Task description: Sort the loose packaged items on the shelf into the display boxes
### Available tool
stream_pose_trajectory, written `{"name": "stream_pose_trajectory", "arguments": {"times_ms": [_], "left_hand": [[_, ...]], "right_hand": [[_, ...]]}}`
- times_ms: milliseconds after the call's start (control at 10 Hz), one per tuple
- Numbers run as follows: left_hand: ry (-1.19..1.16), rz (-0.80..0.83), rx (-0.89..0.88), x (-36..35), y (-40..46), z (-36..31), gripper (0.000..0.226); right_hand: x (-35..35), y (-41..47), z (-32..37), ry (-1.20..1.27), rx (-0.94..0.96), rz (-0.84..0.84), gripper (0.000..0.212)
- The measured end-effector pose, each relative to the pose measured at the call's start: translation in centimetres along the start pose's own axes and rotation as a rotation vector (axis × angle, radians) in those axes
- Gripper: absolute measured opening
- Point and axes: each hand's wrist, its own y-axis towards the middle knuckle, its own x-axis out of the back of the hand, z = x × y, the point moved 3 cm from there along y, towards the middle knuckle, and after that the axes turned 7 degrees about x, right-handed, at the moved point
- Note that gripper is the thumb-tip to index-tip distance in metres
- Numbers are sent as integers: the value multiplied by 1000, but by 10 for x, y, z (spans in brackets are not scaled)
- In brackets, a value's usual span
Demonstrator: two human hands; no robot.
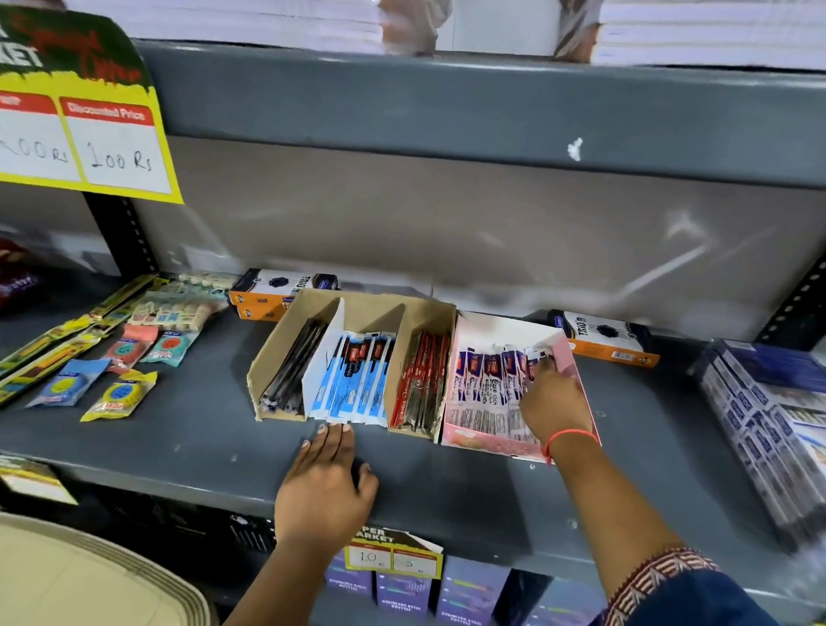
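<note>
Tucking purple-and-white pen packets into the pink display box at three o'clock, the right hand pinches them; the left hand rests spread, bracing on the shelf.

Soft, even indoor light falls from above and in front, leaving the shelf evenly lit with only faint shadows under the hands and a dim band below its front edge. The wide lens bows the upper shelf lip and stretches the corners. Motion blur smears the offer sign at the left end and the boxed stock at the right end; the middle stays fairly sharp.
</note>
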Motion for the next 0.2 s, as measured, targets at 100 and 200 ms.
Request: {"name": "stream_pose_trajectory", "arguments": {"times_ms": [100, 200], "left_hand": [[-26, 7, 9, -2, -1, 1, 93], [26, 34, 26, -1, 0, -1, 85]], "right_hand": [[0, -4, -3, -16, 28, -56, 39], [4, -19, -5, -70, 51, -94, 42]]}}
